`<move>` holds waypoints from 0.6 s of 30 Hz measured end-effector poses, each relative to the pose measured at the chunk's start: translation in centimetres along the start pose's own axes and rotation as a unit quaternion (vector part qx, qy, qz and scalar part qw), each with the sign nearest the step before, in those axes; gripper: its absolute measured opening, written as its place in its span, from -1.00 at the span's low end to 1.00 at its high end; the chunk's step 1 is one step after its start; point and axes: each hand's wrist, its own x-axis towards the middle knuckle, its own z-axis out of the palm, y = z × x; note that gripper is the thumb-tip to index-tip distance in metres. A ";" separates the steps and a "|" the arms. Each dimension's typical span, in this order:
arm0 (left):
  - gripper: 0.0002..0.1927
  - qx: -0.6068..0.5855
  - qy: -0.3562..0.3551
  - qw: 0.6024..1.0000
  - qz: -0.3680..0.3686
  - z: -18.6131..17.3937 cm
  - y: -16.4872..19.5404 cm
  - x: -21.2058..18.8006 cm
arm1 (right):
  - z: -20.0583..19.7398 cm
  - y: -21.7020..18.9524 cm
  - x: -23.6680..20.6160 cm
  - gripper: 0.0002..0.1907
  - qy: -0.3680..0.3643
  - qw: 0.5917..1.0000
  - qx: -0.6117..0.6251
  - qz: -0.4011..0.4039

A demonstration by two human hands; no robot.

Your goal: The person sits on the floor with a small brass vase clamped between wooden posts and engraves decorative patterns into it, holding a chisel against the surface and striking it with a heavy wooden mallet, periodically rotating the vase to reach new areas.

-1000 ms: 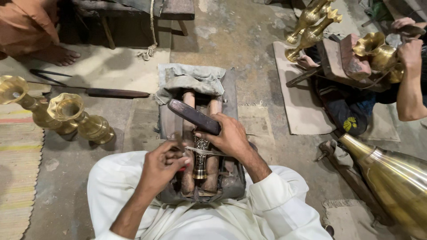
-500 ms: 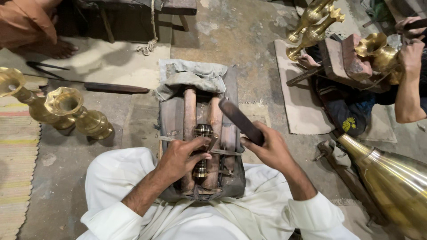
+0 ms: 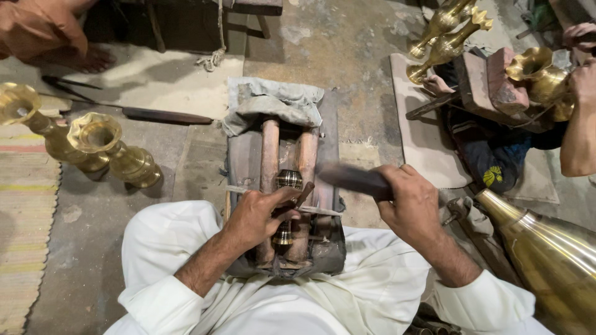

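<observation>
Cut off at the right edge: large brass vessel (image 3: pixel 552 248), only its tapered shoulder showing. Wooden block (image 3: pixel 282 192) on the lap, near end hidden by white sleeves, far end draped with grey cloth (image 3: pixel 273 102); bare floor left and right of it. Blurred beyond detail: dark bar (image 3: pixel 354 180), clenched in right hand (image 3: pixel 413 208), lying crosswise, pointing left over the block. Small brass piece (image 3: pixel 287 205) between two wooden rails, long axis running away from the body, lower half masked by left hand (image 3: pixel 254 217), fingers closed on it with a thin tool (image 3: pixel 303 195).
</observation>
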 end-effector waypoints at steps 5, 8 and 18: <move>-0.58 -0.002 -0.006 1.000 -0.002 -0.2 -0.2 0.2 | -0.7 -0.3 0.7 -0.60 -0.028 0.999 -0.006 0.042; -0.56 -0.015 -0.004 1.000 -0.009 -0.3 -0.1 0.1 | -0.8 -0.2 0.8 -0.59 -0.019 1.000 -0.022 0.011; -0.56 -0.006 -0.037 0.999 -0.031 -0.6 -0.3 0.4 | -0.7 0.2 0.4 -0.61 0.000 0.999 0.003 0.049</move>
